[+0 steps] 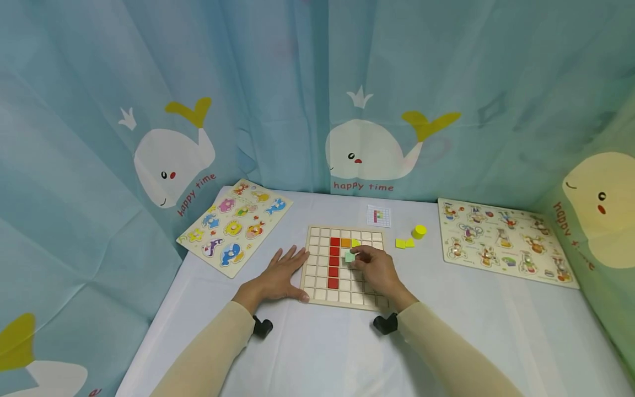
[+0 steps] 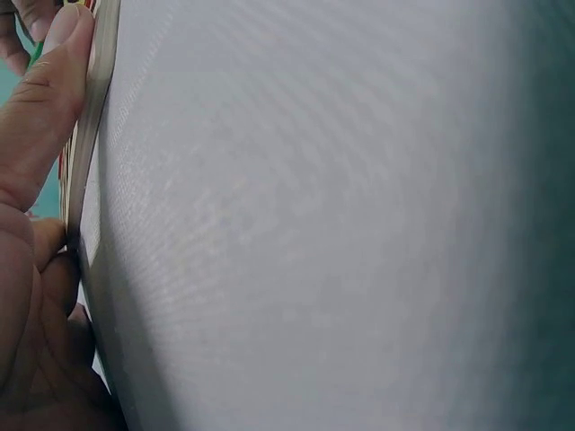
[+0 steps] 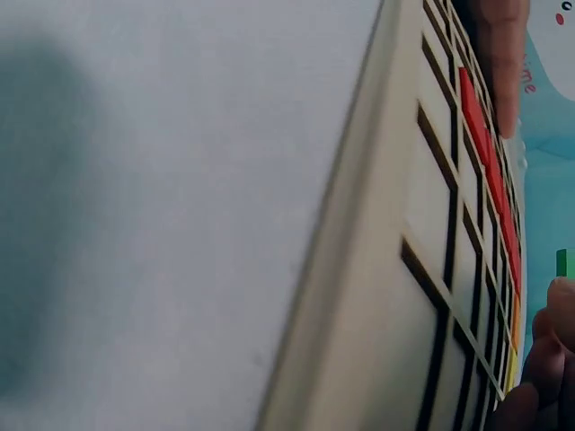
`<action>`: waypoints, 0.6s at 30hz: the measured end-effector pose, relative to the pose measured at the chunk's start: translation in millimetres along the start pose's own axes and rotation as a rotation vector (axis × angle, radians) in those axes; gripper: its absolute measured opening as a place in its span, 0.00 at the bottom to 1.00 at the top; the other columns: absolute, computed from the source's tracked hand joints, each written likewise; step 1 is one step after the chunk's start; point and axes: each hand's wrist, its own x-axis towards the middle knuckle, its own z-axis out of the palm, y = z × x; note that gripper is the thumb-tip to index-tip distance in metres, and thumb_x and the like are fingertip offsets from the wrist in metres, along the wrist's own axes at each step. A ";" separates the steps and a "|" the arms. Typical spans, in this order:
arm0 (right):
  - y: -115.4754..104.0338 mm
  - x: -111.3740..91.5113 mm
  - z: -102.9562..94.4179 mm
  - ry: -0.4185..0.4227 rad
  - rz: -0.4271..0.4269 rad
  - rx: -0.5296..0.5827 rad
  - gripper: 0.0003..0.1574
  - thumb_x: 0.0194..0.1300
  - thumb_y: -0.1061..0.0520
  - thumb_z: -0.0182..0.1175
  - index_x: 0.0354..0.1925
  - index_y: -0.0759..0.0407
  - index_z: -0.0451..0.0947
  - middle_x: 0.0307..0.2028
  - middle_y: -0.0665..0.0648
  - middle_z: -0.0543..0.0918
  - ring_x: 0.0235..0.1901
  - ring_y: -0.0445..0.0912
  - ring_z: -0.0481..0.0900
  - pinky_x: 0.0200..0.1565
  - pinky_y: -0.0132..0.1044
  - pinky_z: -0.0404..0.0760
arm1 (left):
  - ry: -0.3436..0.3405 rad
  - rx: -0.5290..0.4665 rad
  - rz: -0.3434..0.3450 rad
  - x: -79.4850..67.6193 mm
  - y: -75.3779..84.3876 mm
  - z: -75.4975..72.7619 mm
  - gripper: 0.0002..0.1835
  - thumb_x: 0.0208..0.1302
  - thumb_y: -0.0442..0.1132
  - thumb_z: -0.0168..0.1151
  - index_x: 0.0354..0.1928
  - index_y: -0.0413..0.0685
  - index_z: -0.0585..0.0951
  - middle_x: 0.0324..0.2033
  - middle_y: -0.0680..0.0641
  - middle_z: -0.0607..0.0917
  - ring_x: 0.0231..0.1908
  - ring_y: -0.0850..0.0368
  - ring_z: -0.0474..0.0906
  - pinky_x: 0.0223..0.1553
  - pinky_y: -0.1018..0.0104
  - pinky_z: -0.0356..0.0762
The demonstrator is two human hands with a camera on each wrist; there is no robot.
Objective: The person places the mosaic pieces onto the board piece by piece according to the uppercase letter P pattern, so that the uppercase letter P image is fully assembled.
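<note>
A wooden grid board (image 1: 317, 296) lies on the table, with a column of several red tiles (image 1: 334, 262) in its squares. An orange tile (image 1: 345, 242) and a yellow tile (image 1: 355, 242) continue from the column's top to the right. Over the board's middle, my right hand (image 1: 381, 272) pinches a light green square tile (image 1: 349, 257) between thumb and fingers. Its edge also shows in the right wrist view, the green tile (image 3: 563, 262) above the fingertips. My left hand (image 1: 280, 277) rests with spread fingers at the board's left side, its thumb (image 2: 54, 108) on the board's edge.
Right of the board lie two loose yellow tiles (image 1: 400, 243) near a yellow cylinder (image 1: 419, 231). A small pattern card (image 1: 379, 216) sits behind the board. Picture puzzle boards stand at the back left (image 1: 235, 220) and back right (image 1: 511, 242), before a whale-printed curtain (image 1: 278, 110).
</note>
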 end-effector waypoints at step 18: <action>-5.6 3.2 10.3 -0.034 0.038 -0.083 0.15 0.67 0.63 0.71 0.52 0.60 0.87 0.39 0.55 0.88 0.39 0.48 0.81 0.46 0.44 0.84 | 0.003 0.001 -0.001 -0.8 0.8 0.0 0.67 0.49 0.65 0.81 0.85 0.54 0.53 0.85 0.53 0.50 0.85 0.53 0.35 0.85 0.51 0.26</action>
